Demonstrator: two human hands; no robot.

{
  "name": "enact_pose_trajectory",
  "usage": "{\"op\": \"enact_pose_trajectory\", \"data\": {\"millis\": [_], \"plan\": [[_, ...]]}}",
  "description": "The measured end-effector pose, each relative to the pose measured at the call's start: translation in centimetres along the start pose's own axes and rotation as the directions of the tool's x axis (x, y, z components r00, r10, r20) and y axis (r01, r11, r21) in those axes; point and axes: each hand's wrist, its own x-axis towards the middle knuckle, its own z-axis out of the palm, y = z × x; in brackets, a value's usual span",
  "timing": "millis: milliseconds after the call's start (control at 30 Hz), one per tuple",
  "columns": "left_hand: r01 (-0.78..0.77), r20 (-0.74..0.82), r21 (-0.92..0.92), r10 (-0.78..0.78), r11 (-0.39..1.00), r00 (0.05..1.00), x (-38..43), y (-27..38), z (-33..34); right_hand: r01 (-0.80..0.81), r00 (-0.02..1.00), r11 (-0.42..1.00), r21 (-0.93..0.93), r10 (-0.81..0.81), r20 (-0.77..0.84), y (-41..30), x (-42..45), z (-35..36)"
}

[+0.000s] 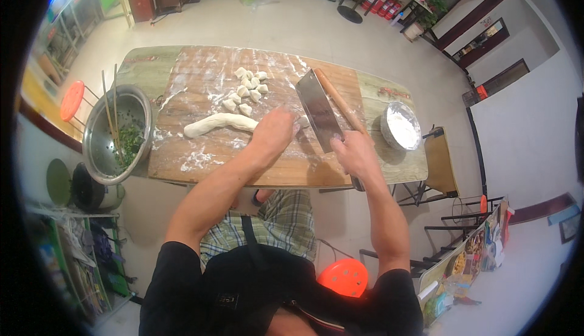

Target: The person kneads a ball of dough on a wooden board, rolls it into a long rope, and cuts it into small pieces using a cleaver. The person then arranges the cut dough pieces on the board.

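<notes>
My right hand grips a Chinese cleaver by its handle, the wide blade raised over the wooden board. At the right end of a long dough roll is my left hand, fingers bent; its fingertips are partly hidden, and a bit of dough shows just past them. Beyond the roll lie several small cut dough pieces in a cluster. A wooden rolling pin rests on the board, just right of the blade. Loose flour is scattered over the board.
A metal bowl with chopped greens and long chopsticks stands at the table's left end. A bowl of flour is at the right. An orange stool stands near my body, and a folding chair is beyond the table's right edge.
</notes>
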Motion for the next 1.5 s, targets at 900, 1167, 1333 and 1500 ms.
{"op": "enact_pose_trajectory", "data": {"millis": [900, 1167, 1333, 1500], "plan": [[-0.211, -0.153, 0.104, 0.226, 0.972, 0.962, -3.6, 1.5, -1.3, 0.017, 0.998, 0.992, 0.124, -0.01, -0.058, 0.8, 0.3, 0.6], [-0.218, -0.108, 0.099, 0.229, 0.971, 0.968, -3.4, 1.1, -1.1, 0.02, 0.999, 0.997, -0.074, -0.017, 0.049, 0.5, 0.0, 1.5], [-0.225, -0.119, 0.105, 0.237, 0.969, 0.964, -3.4, 0.9, -0.8, 0.016, 0.994, 0.998, -0.066, -0.009, 0.106, -1.3, -0.6, 0.6], [-0.21, -0.1, 0.094, 0.22, 0.973, 0.97, -3.4, 0.7, -0.6, -0.007, 0.977, 0.999, -0.042, 0.015, 0.212, -3.4, -0.5, 0.4]]}}
